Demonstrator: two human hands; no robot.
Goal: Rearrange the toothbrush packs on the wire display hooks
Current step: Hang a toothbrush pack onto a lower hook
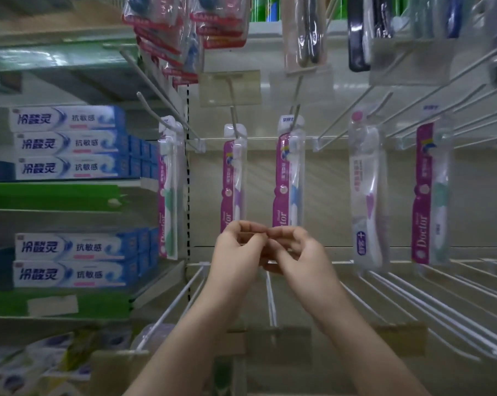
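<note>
Both hands, left hand (235,247) and right hand (295,252), meet with curled fingertips below the purple toothbrush pack (233,181), pinching nothing clearly visible; probably best to steady that pack's foot before sliding it off its wire hook (233,115)

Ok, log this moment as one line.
left hand: curled, fingertips meeting right hand | holding: unclear | toothbrush packs: hanging on hooks, untouched

I see magenta-carded clear toothbrush packs (233,184) hanging from pale grey wire hooks (295,117), white-and-blue toothpaste cartons (67,142) with pink stripes, green shelf strips (53,197), and red-labelled packs (218,24) overhead.
</note>
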